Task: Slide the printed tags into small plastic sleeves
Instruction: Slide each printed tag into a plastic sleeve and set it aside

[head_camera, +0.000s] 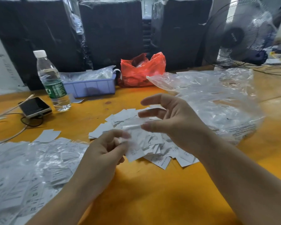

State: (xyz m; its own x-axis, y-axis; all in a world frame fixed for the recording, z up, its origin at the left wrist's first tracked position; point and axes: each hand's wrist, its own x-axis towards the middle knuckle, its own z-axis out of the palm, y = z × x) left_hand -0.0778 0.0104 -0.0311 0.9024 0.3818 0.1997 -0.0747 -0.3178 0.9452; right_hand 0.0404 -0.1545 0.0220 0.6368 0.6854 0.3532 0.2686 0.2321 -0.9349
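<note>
— What's that between the hands?

— A small clear plastic sleeve [133,127], held just above the orange table [144,184]. The left hand [104,153] has its fingers curled in and pinches the sleeve's near end between thumb and fingertips. It's blurred there, so I can't tell whether a tag is inside it.

— And the other hand?

— The right hand [173,122] is raised a little beyond the left, palm turned inward, wrist bent, fingers spread and only loosely curved. The lowest fingertip touches or nearly touches the sleeve's far end. Whether it actually grasps it I can't make out. Both forearms come in bare from the bottom edge, the right one at a steeper slant.

— Where are the tags?

— Directly under and beyond both hands: a loose heap of small white printed paper tags [152,148], some face down. To the left of the left hand lies a spread of already sleeved tags in clear plastic [31,168]. To the right of the right hand there's a big crumpled clear plastic bag [217,101].

— Further back?

— Beyond the left hand, a clear water bottle with a white cap and green label [53,82], a dark phone [35,107] with a cable beside it, and a pale blue plastic tray [91,86]. Straight ahead of the hands, a red plastic bag [141,70]. Far right, a dark table fan [238,34].
</note>
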